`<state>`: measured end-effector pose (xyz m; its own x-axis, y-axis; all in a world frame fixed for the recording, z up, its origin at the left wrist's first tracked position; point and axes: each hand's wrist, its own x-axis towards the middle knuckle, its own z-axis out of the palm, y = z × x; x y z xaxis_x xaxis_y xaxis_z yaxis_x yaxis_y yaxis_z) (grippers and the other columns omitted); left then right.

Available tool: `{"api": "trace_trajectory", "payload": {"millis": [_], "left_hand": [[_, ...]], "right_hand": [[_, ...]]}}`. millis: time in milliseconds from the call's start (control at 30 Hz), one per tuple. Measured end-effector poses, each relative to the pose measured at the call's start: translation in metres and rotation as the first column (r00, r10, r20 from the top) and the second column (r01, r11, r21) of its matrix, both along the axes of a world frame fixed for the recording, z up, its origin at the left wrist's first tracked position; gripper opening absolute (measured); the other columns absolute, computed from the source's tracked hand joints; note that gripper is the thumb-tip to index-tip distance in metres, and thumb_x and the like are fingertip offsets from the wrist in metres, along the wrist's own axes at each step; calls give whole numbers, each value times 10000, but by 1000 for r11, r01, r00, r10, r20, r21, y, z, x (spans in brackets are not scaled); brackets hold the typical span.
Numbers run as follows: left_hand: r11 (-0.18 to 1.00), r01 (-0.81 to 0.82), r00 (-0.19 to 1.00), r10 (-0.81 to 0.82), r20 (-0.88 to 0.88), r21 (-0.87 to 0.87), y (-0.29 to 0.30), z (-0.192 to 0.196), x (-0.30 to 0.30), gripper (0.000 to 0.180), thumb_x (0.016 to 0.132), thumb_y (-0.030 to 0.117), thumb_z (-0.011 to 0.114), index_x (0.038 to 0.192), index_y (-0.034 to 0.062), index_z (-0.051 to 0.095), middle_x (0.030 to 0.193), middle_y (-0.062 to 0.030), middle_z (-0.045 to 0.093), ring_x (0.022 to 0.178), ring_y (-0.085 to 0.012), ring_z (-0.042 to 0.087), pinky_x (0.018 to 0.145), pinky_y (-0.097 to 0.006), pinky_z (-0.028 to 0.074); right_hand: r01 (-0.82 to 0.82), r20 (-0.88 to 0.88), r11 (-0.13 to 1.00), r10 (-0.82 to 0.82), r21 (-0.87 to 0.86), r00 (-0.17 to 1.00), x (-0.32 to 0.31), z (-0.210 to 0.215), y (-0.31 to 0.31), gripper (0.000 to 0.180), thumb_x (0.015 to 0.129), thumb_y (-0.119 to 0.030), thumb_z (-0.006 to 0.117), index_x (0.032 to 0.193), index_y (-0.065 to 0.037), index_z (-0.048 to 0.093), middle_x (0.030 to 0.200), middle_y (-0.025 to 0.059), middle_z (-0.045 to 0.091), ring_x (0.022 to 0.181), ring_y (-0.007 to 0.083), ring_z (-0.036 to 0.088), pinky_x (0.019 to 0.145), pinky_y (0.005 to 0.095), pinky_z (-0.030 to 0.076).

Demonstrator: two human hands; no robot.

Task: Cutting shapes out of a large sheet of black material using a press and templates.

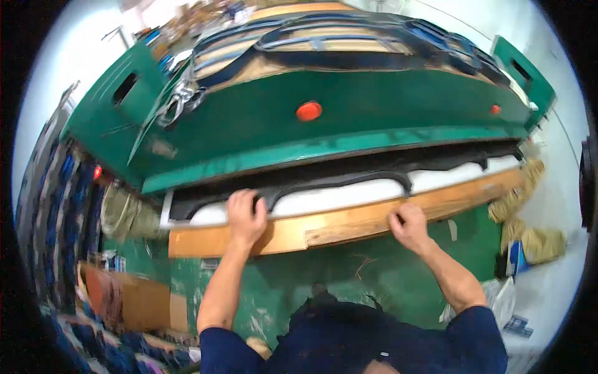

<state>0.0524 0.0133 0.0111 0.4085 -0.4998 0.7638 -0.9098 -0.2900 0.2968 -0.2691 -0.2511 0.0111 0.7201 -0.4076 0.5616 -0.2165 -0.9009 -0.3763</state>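
Note:
A long black trim piece (339, 181) with a scalloped near edge lies along a bench in front of me, with white material (355, 194) showing under its arches. A wooden board (280, 234) runs along the near side. My left hand (245, 218) is closed at the trim's near edge, left of the middle, its fingers curled over the black strip. Over the board's near edge, my right hand (411, 227) is closed just below one downward tab of the trim. Whatever is inside its fingers is hidden.
Behind stands a green machine (374, 93) with red buttons (309, 111) and dark looped straps (349, 59) on top. A cardboard box (146, 299) sits lower left beside a rack of dark parts (62, 206). Olive bundles (542, 245) and a plastic bag (498, 299) lie at right.

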Motion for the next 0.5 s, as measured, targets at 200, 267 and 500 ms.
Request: {"api": "trace_trajectory", "payload": {"millis": [200, 267, 500], "left_hand": [[998, 12, 998, -8, 69, -65, -38, 64, -10, 236, 800, 56, 652, 1021, -14, 607, 983, -189, 627, 919, -374, 593, 813, -444, 481], [991, 68, 993, -57, 102, -113, -66, 84, -18, 235, 797, 46, 655, 1020, -12, 608, 970, -190, 629, 861, -373, 605, 774, -437, 493], [984, 150, 969, -126, 213, -98, -173, 138, -44, 100, 786, 69, 662, 775, 48, 565, 762, -128, 580, 688, -328, 551, 611, -431, 434]], "right_hand": [[-144, -192, 926, 221, 348, 956, -13, 59, -80, 202, 885, -220, 646, 918, -30, 703, 894, 169, 681, 843, 323, 651, 753, 412, 514], [-78, 99, 957, 52, 279, 994, -26, 78, -142, 160, 901, -170, 654, 891, -16, 693, 858, 118, 687, 793, 210, 646, 691, 341, 500], [201, 519, 866, -444, 458, 730, -90, 117, -352, 293, 1007, -285, 525, 835, -51, 565, 717, -34, 496, 639, 54, 427, 575, 237, 365]]}}
